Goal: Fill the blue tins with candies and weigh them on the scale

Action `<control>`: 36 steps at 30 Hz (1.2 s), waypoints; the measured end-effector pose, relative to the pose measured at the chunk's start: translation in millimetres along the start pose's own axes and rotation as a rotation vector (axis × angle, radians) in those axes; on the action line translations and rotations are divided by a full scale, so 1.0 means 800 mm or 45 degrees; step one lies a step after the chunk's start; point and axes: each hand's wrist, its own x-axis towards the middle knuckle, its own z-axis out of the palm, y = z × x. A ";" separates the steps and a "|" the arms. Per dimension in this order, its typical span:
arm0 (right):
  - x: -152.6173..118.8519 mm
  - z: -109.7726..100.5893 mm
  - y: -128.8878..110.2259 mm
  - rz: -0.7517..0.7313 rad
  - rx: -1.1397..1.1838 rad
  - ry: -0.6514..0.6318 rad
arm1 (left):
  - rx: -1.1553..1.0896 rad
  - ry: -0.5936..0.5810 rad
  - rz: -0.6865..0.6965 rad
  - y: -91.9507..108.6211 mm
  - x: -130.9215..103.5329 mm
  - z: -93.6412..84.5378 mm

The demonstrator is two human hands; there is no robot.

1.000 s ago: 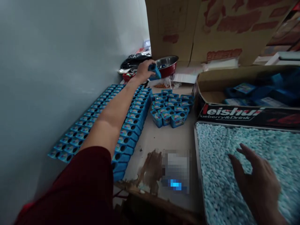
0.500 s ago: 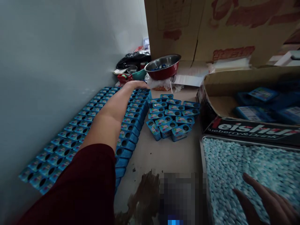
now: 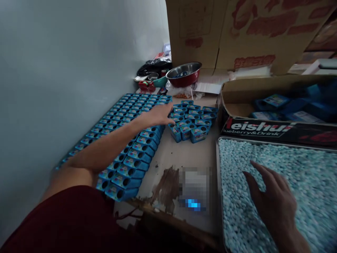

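Note:
My left hand reaches out over the right edge of the rows of blue containers, beside a looser group of blue containers. Its thumb and fingers are apart, and nothing shows between them. Each container has a dark round opening on top. Over the metal tray filled with small pale-blue pieces, my right hand hovers or rests with its fingers spread and holds nothing; whether it touches the pieces is hard to tell.
An open carton with blue containers inside stands behind the tray. Farther back are a red metal bowl, a tape dispenser and a tall cardboard sheet. The wall borders the left. A pixelated patch covers part of the tabletop.
My left hand has come back from the far end of the rows toward the looser group. My right hand shows more fully over the tray. The view has shifted.

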 end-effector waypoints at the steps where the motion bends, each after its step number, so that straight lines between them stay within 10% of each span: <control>1: 0.002 0.001 -0.003 -0.034 0.012 0.027 | 0.096 -0.125 -0.074 0.015 -0.029 0.013; 4: -0.001 0.008 -0.003 -0.127 0.046 0.077 | 0.160 -0.262 -0.411 0.056 -0.085 0.052; 9: -0.014 0.012 0.007 -0.095 0.050 0.036 | -0.147 0.070 -0.662 0.100 -0.107 0.087; 17: -0.019 0.011 0.014 0.065 0.107 -0.124 | -0.518 0.405 -0.787 0.129 -0.164 0.062; 26: -0.018 0.016 0.043 0.317 0.042 -0.465 | -0.905 -0.252 -0.410 0.201 -0.285 0.021; 31: -0.034 0.001 0.030 0.256 -0.143 -0.869 | -0.984 -0.571 -0.278 0.217 -0.288 0.047; 36: -0.059 -0.008 0.020 0.017 -0.279 -1.070 | -0.987 -0.587 -0.030 0.217 -0.288 0.026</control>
